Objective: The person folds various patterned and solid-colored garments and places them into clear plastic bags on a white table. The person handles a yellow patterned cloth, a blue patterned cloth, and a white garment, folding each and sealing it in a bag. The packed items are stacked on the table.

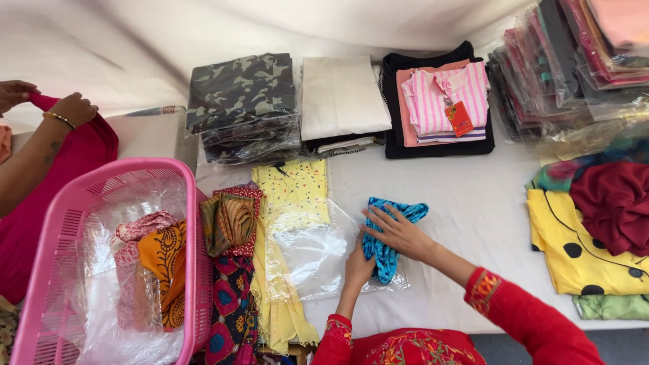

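— Head camera: what are the hands on?

— Both are on a folded blue patterned cloth [387,233] lying on the white bench [473,203], half over a clear plastic bag [314,257]. The right hand [399,233] lies flat across the cloth, fingers [378,217] spread apart and pressing down, not clamped on it. The left hand [358,267] is against the cloth's lower left edge (whether its fingers grip the fabric or only touch it, I cannot tell). Both sleeves are red with embroidered cuffs.

— And around it?

— Just left of the bag lies a yellow printed garment [292,196], then a pile of mixed patterned fabrics [231,230] beside a pink plastic basket [47,270] lined with plastic and holding more cloth. Along the back stand a camouflage stack [242,91], a cream stack [341,94] and a pink striped shirt [446,98] with an orange tag. At right lie a yellow dotted garment [574,250] and a maroon cloth [615,203]. At far left, another person's hands [71,108] hold magenta fabric [88,149].
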